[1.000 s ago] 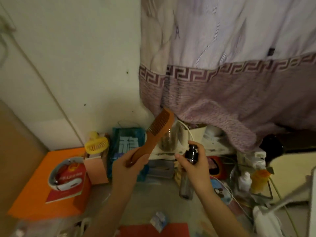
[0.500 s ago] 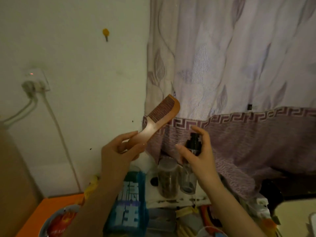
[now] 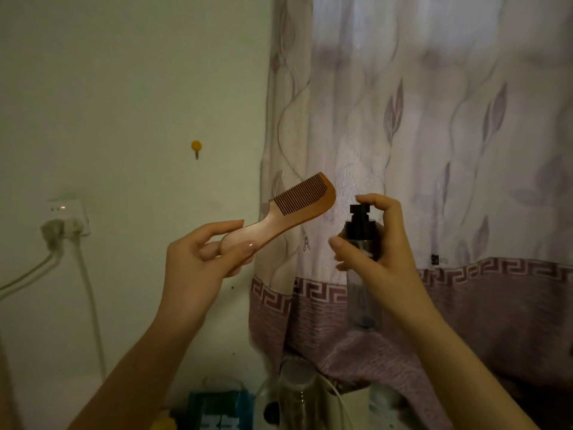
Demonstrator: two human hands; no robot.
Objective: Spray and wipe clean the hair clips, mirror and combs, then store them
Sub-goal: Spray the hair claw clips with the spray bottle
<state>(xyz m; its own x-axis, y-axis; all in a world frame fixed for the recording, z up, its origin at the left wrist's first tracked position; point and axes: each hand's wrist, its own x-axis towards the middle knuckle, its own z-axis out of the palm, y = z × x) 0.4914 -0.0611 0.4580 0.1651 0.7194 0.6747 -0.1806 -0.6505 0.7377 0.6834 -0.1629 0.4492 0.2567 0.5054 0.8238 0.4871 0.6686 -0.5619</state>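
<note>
Before the curtain (image 3: 434, 150), the left hand (image 3: 198, 259) grips a wooden comb (image 3: 297, 206) by its handle, while the right hand (image 3: 378, 249) grips a spray bottle (image 3: 361, 231), forefinger atop its nozzle.

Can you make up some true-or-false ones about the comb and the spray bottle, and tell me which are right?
1. The left hand holds the wooden comb by its handle. True.
2. The comb lies on the table. False: it is held up in the air.
3. The right hand grips the spray bottle, with a finger on its black pump top. True.
4. A cloth is wiping the comb. False: no cloth touches it.
</note>
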